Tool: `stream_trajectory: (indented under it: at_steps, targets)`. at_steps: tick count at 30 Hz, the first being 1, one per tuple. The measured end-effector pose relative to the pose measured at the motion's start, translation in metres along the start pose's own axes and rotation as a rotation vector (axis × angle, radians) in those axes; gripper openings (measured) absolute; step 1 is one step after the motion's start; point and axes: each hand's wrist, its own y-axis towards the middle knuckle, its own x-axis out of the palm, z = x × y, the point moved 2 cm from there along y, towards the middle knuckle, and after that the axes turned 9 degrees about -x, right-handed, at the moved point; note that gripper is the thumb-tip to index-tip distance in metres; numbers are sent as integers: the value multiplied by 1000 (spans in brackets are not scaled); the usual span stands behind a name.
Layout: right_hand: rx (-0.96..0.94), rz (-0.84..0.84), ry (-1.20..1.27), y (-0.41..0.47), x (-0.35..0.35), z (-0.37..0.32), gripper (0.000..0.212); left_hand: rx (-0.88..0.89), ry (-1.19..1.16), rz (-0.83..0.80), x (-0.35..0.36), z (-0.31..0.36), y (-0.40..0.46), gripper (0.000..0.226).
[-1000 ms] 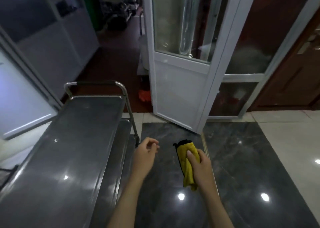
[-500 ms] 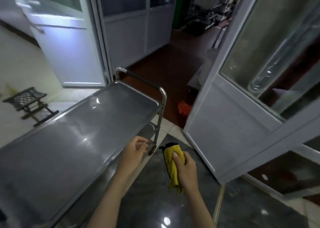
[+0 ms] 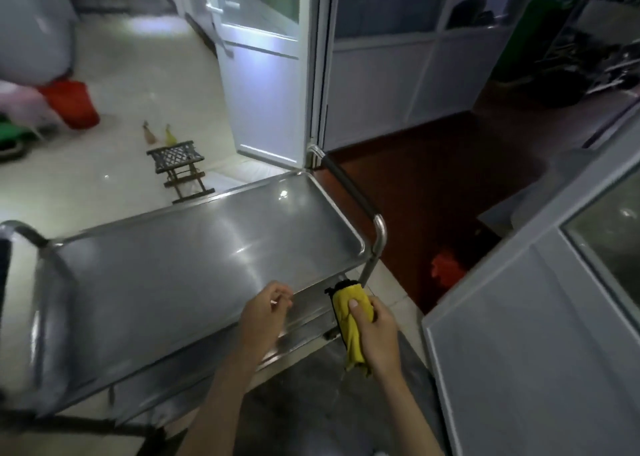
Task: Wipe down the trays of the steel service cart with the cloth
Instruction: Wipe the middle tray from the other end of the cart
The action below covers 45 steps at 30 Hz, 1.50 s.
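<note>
The steel service cart's top tray [image 3: 180, 272] fills the middle left of the head view, bare and shiny, with a lower tray [image 3: 311, 303] showing under its near edge. My right hand [image 3: 375, 331] grips a folded yellow cloth [image 3: 351, 320] with a black edge, held in the air beside the cart's right end. My left hand [image 3: 265, 313] hovers over the near edge of the top tray with fingers loosely curled, holding nothing.
The cart's handle bar [image 3: 349, 189] stands at its right end, another handle [image 3: 20, 234] at the left. A white door [image 3: 526, 334] stands close on the right. Behind the cart are a small folding stool [image 3: 180, 168], a red bucket [image 3: 71, 104] and another white door [image 3: 263, 74].
The view has swung left, so the cart now lies across the middle. Both hands have come nearer the cart's right end; the right hand still grips the cloth.
</note>
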Motion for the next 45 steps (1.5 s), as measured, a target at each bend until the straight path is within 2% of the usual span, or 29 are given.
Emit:
stream_trajectory:
  at_steps: [3, 8, 13, 16, 21, 25, 29, 34, 38, 42, 45]
  targets:
    - [-18, -120, -1, 29, -25, 20, 13, -27, 130, 120, 29, -1, -9, 13]
    - [-16, -241, -19, 57, -53, 44, 16, -173, 234, 185, 63, 2, -30, 4]
    - [-33, -338, -61, 72, -49, 71, 12, -193, 315, 230, 84, -5, -41, 7]
    - [-33, -387, -62, 83, -32, 102, 14, -181, 295, 236, 102, -34, -34, 8]
    - [-115, -401, -148, 111, 19, 204, 10, -233, 279, 288, 160, -132, 7, 8]
    - [-221, -388, -255, 144, 67, 296, 20, -226, 314, 346, 211, -217, 58, 9]
    - [-531, -330, -368, 182, 116, 366, 36, -164, 320, 448, 247, -283, 111, 20]
    - [-807, -297, -516, 209, 163, 459, 37, -32, 343, 573, 283, -339, 151, 10]
    - [-1028, -232, -447, 208, 164, 483, 27, 96, 421, 676, 304, -364, 166, 29]
    - [-1059, -207, -520, 221, 164, 482, 25, -78, 463, 587, 305, -361, 173, 28]
    - [-982, -203, -570, 223, 165, 469, 24, -228, 558, 472, 305, -356, 170, 45]
